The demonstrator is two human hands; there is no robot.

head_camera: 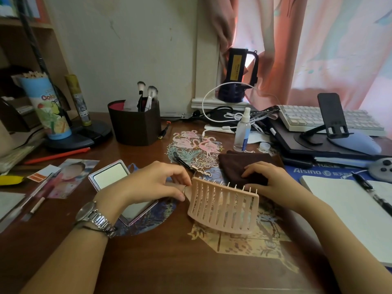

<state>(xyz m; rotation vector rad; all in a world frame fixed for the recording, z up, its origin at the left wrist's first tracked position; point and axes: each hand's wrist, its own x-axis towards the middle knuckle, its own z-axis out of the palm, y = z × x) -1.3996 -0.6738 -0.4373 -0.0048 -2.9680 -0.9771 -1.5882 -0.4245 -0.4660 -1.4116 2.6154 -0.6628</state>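
The pink vented hairbrush sat tilted at the middle of the wooden desk, its bristles pointing toward twelve o'clock. The left hand pinched its handle at the brush's nine o'clock end, thumb and fingertips clamped round it. At one o'clock the right hand curled its fingers down onto a brown cloth, gripping it. A compact mirror lay at nine o'clock, and a spray bottle stood at twelve.

The dark wooden desk bears a mirror, brown cloth, spray bottle and red pen
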